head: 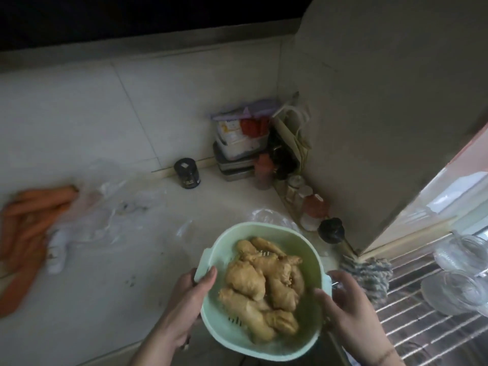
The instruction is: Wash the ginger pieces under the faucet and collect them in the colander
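A pale green colander (224, 235) is held above the counter's front edge, with several tan ginger pieces (260, 283) piled inside. My left hand (190, 294) grips its left rim, thumb over the edge. At the right rim my right hand (343, 305) holds the other side, fingers curled around it. No faucet is in view.
Carrots (29, 225) and crumpled clear plastic bags (111, 207) lie on the counter at left. A dark jar (187, 173), stacked containers (237, 143) and spice jars (306, 204) fill the back corner. A wire rack (427, 326) with glass bowls (459, 289) and a cloth (369, 276) is at right.
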